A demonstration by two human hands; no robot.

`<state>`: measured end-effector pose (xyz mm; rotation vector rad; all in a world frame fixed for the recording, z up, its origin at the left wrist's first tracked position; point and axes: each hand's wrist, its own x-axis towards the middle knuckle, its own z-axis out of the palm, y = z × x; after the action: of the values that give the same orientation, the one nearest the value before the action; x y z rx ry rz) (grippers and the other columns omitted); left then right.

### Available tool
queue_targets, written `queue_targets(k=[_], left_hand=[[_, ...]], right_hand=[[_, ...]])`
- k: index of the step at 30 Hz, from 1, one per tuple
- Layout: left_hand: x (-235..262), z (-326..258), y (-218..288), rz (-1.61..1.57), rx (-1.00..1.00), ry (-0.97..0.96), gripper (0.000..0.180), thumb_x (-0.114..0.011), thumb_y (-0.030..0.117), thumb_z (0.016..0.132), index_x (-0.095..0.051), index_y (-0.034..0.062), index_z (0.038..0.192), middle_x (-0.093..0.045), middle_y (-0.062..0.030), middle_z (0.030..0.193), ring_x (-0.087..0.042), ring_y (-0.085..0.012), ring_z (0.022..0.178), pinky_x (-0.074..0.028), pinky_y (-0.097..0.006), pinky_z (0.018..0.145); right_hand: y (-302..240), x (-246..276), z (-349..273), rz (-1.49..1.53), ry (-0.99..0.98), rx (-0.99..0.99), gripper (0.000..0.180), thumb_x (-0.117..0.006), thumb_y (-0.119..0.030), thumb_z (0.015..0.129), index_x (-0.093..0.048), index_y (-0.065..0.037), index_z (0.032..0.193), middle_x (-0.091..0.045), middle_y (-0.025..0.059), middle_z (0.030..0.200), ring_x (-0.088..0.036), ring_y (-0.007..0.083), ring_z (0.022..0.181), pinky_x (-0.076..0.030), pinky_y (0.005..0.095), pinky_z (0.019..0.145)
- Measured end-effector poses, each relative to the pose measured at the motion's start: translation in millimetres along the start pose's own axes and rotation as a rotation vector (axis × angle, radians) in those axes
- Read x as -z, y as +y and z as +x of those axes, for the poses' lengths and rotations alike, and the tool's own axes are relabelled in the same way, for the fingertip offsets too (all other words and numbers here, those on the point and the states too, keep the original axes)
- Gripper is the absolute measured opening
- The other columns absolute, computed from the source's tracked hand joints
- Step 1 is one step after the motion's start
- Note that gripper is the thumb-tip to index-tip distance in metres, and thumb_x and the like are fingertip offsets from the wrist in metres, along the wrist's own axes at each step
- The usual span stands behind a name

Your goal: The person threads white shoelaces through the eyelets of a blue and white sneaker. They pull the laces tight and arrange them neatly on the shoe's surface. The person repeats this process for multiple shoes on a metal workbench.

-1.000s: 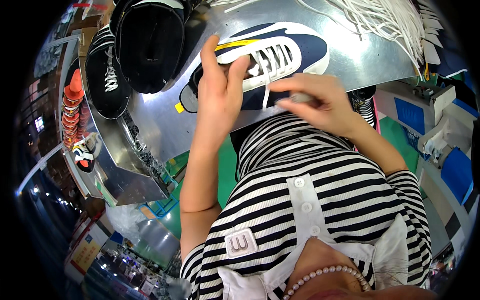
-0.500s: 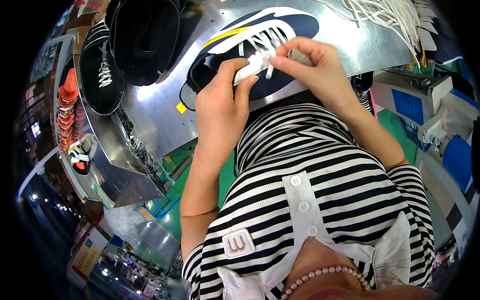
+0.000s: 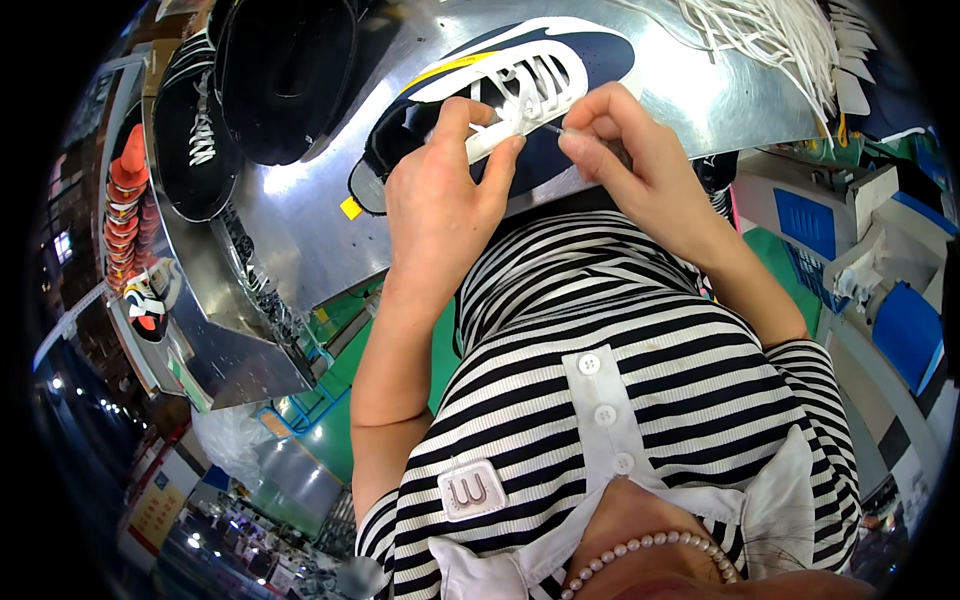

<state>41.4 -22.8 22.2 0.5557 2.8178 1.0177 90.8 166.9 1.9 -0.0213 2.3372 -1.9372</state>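
Observation:
A navy, white and yellow sneaker point(image 3: 597, 62) lies on its side on the metal table, its toe to the right and its heel to the left. White shoelace point(image 3: 522, 100) crosses its eyelets in several rows. My left hand point(image 3: 445, 190) grips the white eyelet edge of the sneaker between thumb and index finger, near the ankle opening. Right of it, my right hand point(image 3: 632, 160) is closed in a pinch on the thin end of the shoelace, which stretches from the eyelets to the fingertips. The fingertips hide part of that end.
Loose white laces point(image 3: 765, 40) hang over the far right of the metal table point(image 3: 330, 235). Black shoes stand at the left, one with white laces point(image 3: 200, 135). Beyond the table's left end is a stack of orange-red items point(image 3: 122, 215). Blue and grey equipment point(image 3: 805, 215) stands at the right.
My right hand has moved slightly right and down, away from the eyelets, drawing the lace end with it. My left hand keeps its grip on the sneaker.

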Motion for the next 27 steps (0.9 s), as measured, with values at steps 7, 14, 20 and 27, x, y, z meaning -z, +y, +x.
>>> queue_targets(k=[7,14,20,27], left_hand=[[-5.7,0.7,-2.2,0.033,-0.152,0.011,0.024,-0.070,0.015,0.085,-0.060,0.0049,0.104,-0.059,-0.0119,0.061,-0.059,-0.0304,0.052,-0.045,-0.039,0.051],[-11.5,2.2,-7.2,0.195,-0.391,0.054,0.022,-0.069,0.006,0.085,-0.062,0.0016,0.105,-0.066,-0.0141,0.076,-0.065,-0.0301,0.063,-0.049,-0.036,0.057],[-12.4,-2.9,-3.9,0.028,-0.298,0.059,0.024,-0.071,0.010,0.082,-0.064,0.0094,0.104,-0.065,-0.0096,0.072,-0.060,-0.0279,0.057,-0.046,-0.037,0.054],[11.5,7.9,-6.5,-0.098,-0.208,-0.229,0.019,-0.073,0.022,0.081,-0.067,0.0039,0.085,-0.060,-0.0141,0.058,-0.060,-0.0328,0.053,-0.047,-0.039,0.051]], right_hand=[[2.7,-1.2,3.5,-0.064,-0.016,-0.086,0.019,-0.062,-0.018,0.094,-0.053,-0.001,0.095,-0.065,0.0099,0.069,-0.064,0.0192,0.062,-0.049,0.0308,0.058],[6.3,-20.4,30.5,-0.228,0.052,-0.005,0.021,-0.063,-0.020,0.091,-0.054,-0.001,0.092,-0.064,0.0105,0.065,-0.063,0.0255,0.059,-0.050,0.0355,0.059],[-14.2,39.1,25.2,-0.219,-0.099,-0.047,0.013,-0.064,-0.010,0.092,-0.060,-0.004,0.102,-0.058,-0.0022,0.067,-0.048,0.0027,0.061,-0.040,0.0200,0.057],[20.1,8.2,71.9,-0.185,0.227,0.090,0.022,-0.069,-0.018,0.090,-0.066,-0.002,0.104,-0.066,0.0005,0.082,-0.056,0.0031,0.076,-0.046,0.0204,0.068]])
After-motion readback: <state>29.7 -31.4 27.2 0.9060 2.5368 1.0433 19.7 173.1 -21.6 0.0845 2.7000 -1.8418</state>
